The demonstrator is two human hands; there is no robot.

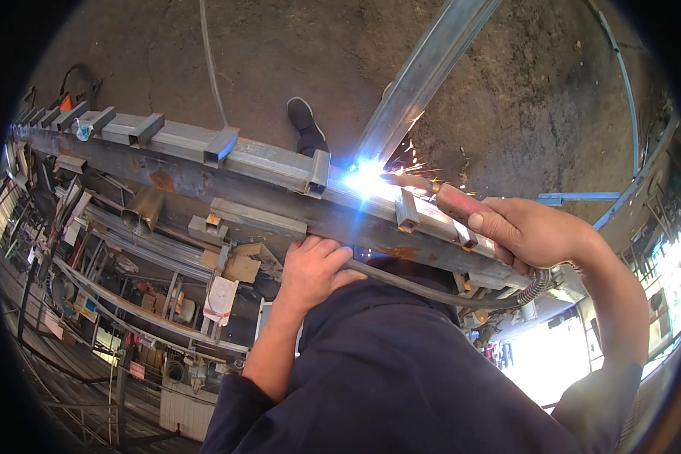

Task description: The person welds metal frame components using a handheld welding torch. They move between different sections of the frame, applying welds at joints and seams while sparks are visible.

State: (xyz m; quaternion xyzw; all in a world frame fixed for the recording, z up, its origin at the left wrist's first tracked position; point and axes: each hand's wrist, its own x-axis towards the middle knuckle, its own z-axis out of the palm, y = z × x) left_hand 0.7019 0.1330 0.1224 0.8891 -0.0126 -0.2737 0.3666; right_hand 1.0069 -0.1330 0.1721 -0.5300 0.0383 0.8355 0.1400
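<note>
My right hand (537,231) grips a welding torch (458,203) with a reddish handle. The torch's tip points left at a glaring white-blue arc (367,180) throwing orange sparks. The arc burns where a galvanised square tube (424,79) meets the top of a long grey steel beam (257,163). Glare hides the joint itself. From the torch, a dark cable (424,293) loops back to my left hand (314,271), whose curled fingers close on it beside the beam's near side. Short square-tube pieces, one (319,170) left of the arc and another (407,210) right of it, sit across the beam.
More tube stubs (147,129) line the beam toward the left. Below it are racks of metal stock (140,242), a wide tube piece (142,210) and cardboard (246,261). A dark shoe (303,117) shows past the beam. Blue metal bars (632,98) lie at the right.
</note>
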